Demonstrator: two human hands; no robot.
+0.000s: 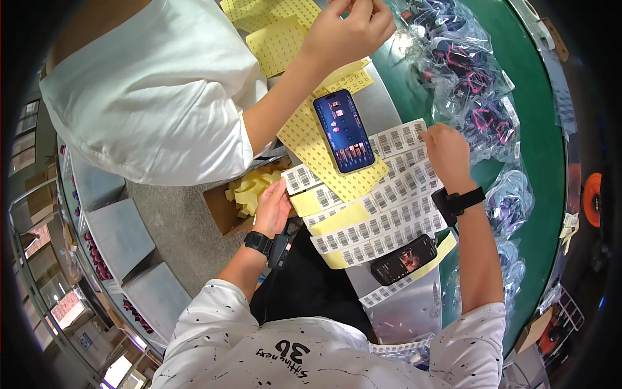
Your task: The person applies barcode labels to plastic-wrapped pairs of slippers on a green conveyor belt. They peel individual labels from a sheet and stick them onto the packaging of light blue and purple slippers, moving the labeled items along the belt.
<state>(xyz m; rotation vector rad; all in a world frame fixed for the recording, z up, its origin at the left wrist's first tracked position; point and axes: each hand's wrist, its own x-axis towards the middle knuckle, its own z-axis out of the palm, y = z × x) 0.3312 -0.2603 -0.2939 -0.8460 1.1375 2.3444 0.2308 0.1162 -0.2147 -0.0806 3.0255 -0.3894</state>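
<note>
- Several pale, flat-topped boxes are standing in a row along the left side, beside the grey floor.
- A co-worker's white sleeve is filling the upper left, and that person's bare forearm is crossing in front of part of the yellow sheets, which are carrying rows of small dark print.
- An open carton is sitting below that sleeve, holding crumpled yellow paper scraps.
- The person's left hand is touching the left edge of the barcode label sheets, fingers slightly bent; whether they are pinching, I cannot tell.
- Black lettering is showing on the chest of the white speckled shirt.
- A phone with a lit blue screen is lying on a yellow sheet, which is covering part of the barcode labels.
- The co-worker's hand is hanging at the top edge, fingers bunched.
- A second, dark-screened phone is resting on the lower label strips, hiding some bars.
- The person's right hand is gripping the labels' upper right corner, fingers curled closed.
- Clear plastic bags with dark and pink contents are crowding the green tabletop beyond that hand.
</note>
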